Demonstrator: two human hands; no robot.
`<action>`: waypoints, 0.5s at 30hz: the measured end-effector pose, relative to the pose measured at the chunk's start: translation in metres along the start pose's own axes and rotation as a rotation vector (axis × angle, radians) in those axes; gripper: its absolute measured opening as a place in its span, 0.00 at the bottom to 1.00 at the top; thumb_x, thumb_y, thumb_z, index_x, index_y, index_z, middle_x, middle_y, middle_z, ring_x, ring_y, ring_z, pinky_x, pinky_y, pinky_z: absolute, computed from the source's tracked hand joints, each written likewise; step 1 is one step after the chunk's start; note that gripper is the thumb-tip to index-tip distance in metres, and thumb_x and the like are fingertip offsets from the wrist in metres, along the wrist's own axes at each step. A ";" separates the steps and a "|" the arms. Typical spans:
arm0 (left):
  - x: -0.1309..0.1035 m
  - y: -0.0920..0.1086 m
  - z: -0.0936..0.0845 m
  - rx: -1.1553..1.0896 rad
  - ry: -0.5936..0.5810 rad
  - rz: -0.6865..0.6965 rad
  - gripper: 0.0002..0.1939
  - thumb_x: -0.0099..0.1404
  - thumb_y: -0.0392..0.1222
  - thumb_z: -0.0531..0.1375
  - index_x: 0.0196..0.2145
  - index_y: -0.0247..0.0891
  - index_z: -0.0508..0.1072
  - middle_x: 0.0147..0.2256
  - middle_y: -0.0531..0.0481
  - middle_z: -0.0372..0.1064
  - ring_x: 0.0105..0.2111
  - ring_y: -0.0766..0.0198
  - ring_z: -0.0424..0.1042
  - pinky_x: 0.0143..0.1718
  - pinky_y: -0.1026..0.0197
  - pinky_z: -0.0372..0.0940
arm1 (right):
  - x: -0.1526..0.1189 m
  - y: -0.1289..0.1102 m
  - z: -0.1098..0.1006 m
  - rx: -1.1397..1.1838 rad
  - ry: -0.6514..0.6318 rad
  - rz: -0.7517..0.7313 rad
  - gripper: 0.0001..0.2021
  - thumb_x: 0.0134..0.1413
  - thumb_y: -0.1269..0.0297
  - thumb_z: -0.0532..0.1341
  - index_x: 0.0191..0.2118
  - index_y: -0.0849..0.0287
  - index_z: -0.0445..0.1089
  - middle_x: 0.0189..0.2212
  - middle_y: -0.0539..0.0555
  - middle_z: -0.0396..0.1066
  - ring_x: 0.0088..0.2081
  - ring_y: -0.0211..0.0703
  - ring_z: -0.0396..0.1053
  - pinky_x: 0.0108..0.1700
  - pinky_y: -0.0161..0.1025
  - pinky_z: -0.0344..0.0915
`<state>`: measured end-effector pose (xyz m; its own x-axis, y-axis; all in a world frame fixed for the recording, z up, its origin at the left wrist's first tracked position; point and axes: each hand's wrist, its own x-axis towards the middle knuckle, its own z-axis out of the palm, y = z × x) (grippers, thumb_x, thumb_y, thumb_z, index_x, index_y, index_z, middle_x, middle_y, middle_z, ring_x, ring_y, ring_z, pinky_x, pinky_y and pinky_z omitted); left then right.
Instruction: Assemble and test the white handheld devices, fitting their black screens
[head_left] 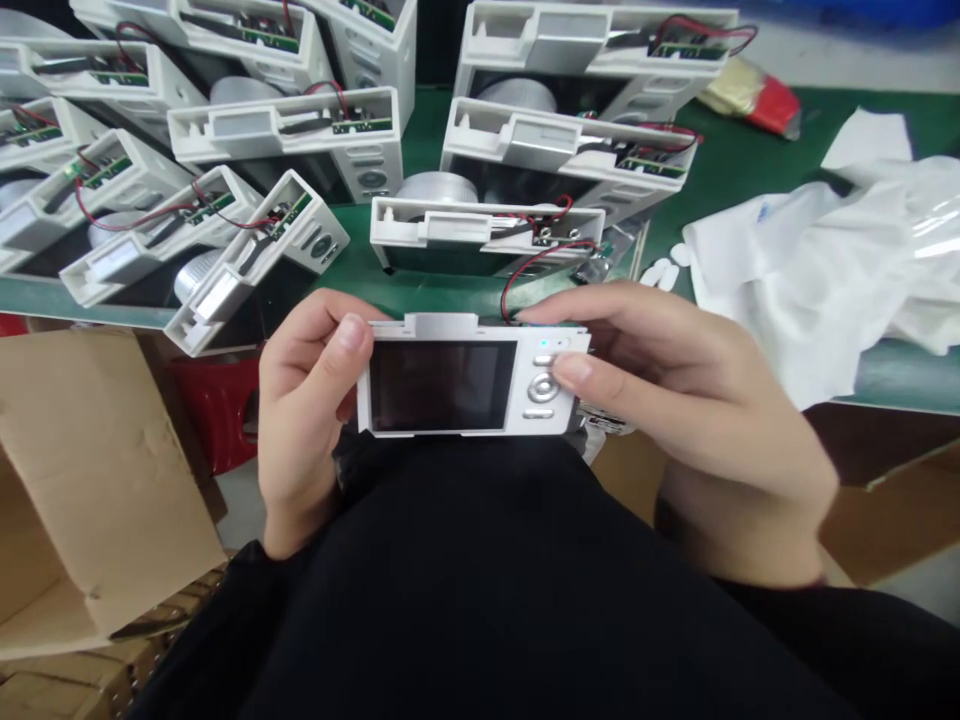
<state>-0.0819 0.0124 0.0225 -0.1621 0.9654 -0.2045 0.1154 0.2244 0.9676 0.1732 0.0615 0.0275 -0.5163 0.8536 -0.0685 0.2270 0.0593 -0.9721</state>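
A white digital camera [442, 385] is held upright in front of me, its dark screen and round button pad facing me. My left hand [311, 410] grips its left end, thumb at the upper corner. The right end is in my right hand [690, 410], whose thumb rests beside the buttons while the index finger lies along the top edge. A small light glows blue-green near the upper right corner. Red and black wires rise from the top and reach toward an open-topped camera body [487, 230] just behind.
Several similar white camera bodies [285, 130] with exposed boards and wires stand across the green table [420, 290]. White sheets [825, 250] and a red-and-gold packet [757, 95] lie at the right. A cardboard box [97, 480] and red stool [214, 410] are below the table's left edge.
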 end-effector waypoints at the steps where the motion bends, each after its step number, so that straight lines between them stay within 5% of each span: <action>1: 0.000 -0.001 0.000 -0.085 -0.002 -0.025 0.18 0.74 0.60 0.62 0.36 0.45 0.77 0.22 0.56 0.57 0.20 0.69 0.53 0.18 0.59 0.44 | -0.001 0.001 -0.001 0.025 -0.014 0.027 0.12 0.68 0.63 0.66 0.55 0.46 0.76 0.45 0.49 0.79 0.36 0.41 0.77 0.31 0.37 0.75; 15: -0.002 -0.001 0.009 -0.141 0.022 -0.062 0.17 0.73 0.59 0.64 0.35 0.45 0.77 0.22 0.56 0.56 0.19 0.70 0.50 0.17 0.60 0.42 | -0.002 0.004 -0.005 0.060 -0.013 0.076 0.12 0.68 0.61 0.66 0.54 0.49 0.77 0.41 0.51 0.78 0.35 0.41 0.75 0.30 0.37 0.73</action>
<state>-0.0731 0.0111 0.0206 -0.1865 0.9467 -0.2628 -0.0338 0.2611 0.9647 0.1790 0.0626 0.0243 -0.5101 0.8478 -0.1449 0.2158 -0.0369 -0.9757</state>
